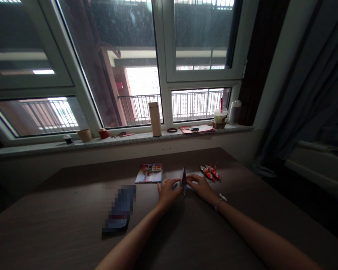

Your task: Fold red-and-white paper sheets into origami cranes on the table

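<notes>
Seen from the head camera, two bare forearms reach forward over a dark brown counter [73, 210] that stands against a wall under a wide window. The left hand [166, 193] and the right hand [201, 187] meet a little right of the counter's middle, towards its far edge. Between them stands a small folded paper [183, 181], upright on its edge and dark on the side that shows. The left fingers [173, 183] are closed on it from the left, and the right fingers [192, 180] pinch it from the right, so both hands are clamped on the same piece. A pale bracelet [219, 200] circles the right wrist.

Just left of the hands, closer to the far edge, lies a flat stack of printed sheets [149, 173] in bright colours. Near the right hand, towards the far right corner, sit red and white paper cranes [210, 171], apart from the fingers. A dark flat object [119, 212], blurred out, lies left of the left forearm, nearer the front edge.

Behind the counter runs a stone windowsill [45, 144]. On it stand a tall beige flask [155, 119], a brown paper cup [85, 135], a small red cup [103, 133] and a lidded drink with a red straw [220, 114]. A dark curtain [312, 93] hangs at the right
</notes>
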`<state>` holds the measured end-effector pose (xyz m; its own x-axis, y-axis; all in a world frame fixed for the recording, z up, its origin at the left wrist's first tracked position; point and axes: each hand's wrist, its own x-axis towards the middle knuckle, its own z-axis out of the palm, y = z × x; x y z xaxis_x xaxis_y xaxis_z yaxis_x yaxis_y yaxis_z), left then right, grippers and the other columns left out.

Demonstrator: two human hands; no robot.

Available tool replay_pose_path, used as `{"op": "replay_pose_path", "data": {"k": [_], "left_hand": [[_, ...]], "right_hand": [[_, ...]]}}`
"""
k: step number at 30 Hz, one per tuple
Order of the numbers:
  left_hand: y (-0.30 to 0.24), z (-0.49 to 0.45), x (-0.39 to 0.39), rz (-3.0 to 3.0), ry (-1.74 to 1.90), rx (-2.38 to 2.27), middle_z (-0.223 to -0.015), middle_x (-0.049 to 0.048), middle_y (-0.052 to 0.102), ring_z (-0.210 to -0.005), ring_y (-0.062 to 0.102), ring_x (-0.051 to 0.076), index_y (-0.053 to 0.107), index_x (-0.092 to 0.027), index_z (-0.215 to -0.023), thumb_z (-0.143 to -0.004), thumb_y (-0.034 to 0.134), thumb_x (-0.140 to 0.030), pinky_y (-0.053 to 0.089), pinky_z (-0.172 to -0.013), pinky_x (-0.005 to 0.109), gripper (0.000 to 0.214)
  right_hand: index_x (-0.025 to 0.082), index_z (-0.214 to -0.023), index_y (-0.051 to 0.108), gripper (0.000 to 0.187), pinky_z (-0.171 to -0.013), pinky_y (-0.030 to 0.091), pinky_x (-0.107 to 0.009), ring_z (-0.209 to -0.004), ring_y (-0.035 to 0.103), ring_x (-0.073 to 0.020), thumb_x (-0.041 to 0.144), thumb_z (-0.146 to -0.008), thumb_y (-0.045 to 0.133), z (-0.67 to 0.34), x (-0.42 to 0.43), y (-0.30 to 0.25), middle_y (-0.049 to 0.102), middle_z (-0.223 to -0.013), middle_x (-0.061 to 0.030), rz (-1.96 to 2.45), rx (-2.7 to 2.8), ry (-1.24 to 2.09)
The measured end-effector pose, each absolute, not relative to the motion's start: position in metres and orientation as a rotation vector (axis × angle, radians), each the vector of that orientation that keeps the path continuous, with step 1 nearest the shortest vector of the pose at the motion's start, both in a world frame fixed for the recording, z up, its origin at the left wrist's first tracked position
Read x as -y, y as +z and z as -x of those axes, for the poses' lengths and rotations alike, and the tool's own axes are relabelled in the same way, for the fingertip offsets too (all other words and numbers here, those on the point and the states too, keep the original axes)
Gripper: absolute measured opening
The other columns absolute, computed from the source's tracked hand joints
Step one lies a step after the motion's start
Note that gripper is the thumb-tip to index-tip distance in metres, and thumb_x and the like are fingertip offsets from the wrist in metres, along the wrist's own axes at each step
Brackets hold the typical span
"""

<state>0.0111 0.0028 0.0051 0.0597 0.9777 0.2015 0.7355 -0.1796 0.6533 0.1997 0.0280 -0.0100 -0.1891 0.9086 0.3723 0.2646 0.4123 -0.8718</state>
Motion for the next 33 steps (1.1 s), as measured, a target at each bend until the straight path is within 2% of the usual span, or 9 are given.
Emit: {"op": "replay_pose_path", "data": {"k": [5, 10, 13, 20, 29, 33], "left_hand": [[0.004, -0.009, -0.005, -1.994, 0.854, -1.74, -0.132, 0.0023, 0.064, -0.135, 0.04, 0.03, 0.07, -0.032, -0.118, -0.078, 0.069, -0.037, 0.017, -0.118, 0.054, 0.041], [0.004, -0.008, -0.004, -2.035, 0.885, -1.716, -0.133, 0.0007, 0.063, -0.134, 0.041, 0.029, 0.066, -0.035, -0.124, -0.078, 0.068, -0.036, 0.021, -0.116, 0.051, 0.046], [0.003, -0.007, -0.004, -2.055, 0.909, -1.693, -0.129, -0.0002, 0.065, -0.13, 0.044, 0.029, 0.067, -0.037, -0.121, -0.079, 0.068, -0.035, 0.024, -0.114, 0.049, 0.042], [0.0, -0.001, -0.011, -2.099, 0.952, -1.646, -0.121, 0.0026, 0.068, -0.123, 0.051, 0.026, 0.072, -0.031, -0.115, -0.073, 0.073, -0.025, 0.033, -0.11, 0.042, 0.042], [-0.005, 0.005, -0.015, -2.092, 0.922, -1.679, -0.126, 0.0045, 0.064, -0.129, 0.045, 0.028, 0.072, -0.027, -0.116, -0.076, 0.071, -0.024, 0.031, -0.113, 0.042, 0.04], [-0.008, 0.005, -0.016, -2.113, 0.945, -1.691, -0.123, 0.0038, 0.066, -0.127, 0.047, 0.027, 0.074, -0.029, -0.111, -0.082, 0.064, -0.027, 0.032, -0.113, 0.044, 0.03]], "right_hand": [[0.016, -0.097, 0.071, 0.023, -0.091, 0.05, -0.037, -0.095, 0.067, -0.0231, 0.03, -0.081, 0.061, -0.204, -0.03, -0.012, 0.074, -0.096, -0.0074, 1.084, 1.694, 0.779], [0.016, -0.092, 0.071, 0.019, -0.091, 0.048, -0.037, -0.094, 0.065, -0.0235, 0.027, -0.081, 0.06, -0.208, -0.027, -0.009, 0.072, -0.095, -0.0079, 1.149, 1.733, 0.671], [0.018, -0.089, 0.071, 0.015, -0.09, 0.048, -0.037, -0.095, 0.064, -0.0237, 0.024, -0.081, 0.06, -0.21, -0.024, -0.005, 0.071, -0.093, -0.007, 1.209, 1.792, 0.582], [0.019, -0.092, 0.069, 0.016, -0.092, 0.046, -0.038, -0.099, 0.062, -0.0235, 0.019, -0.079, 0.06, -0.215, -0.024, -0.005, 0.07, -0.1, -0.0069, 1.198, 1.839, 0.515], [0.02, -0.092, 0.072, 0.02, -0.098, 0.043, -0.04, -0.101, 0.06, -0.0232, 0.014, -0.08, 0.058, -0.221, -0.027, -0.007, 0.069, -0.1, -0.0068, 1.132, 1.958, 0.443], [0.022, -0.089, 0.073, 0.021, -0.099, 0.041, -0.04, -0.102, 0.058, -0.0233, 0.012, -0.08, 0.056, -0.222, -0.026, -0.005, 0.069, -0.101, -0.0062, 1.119, 1.988, 0.432]]}}
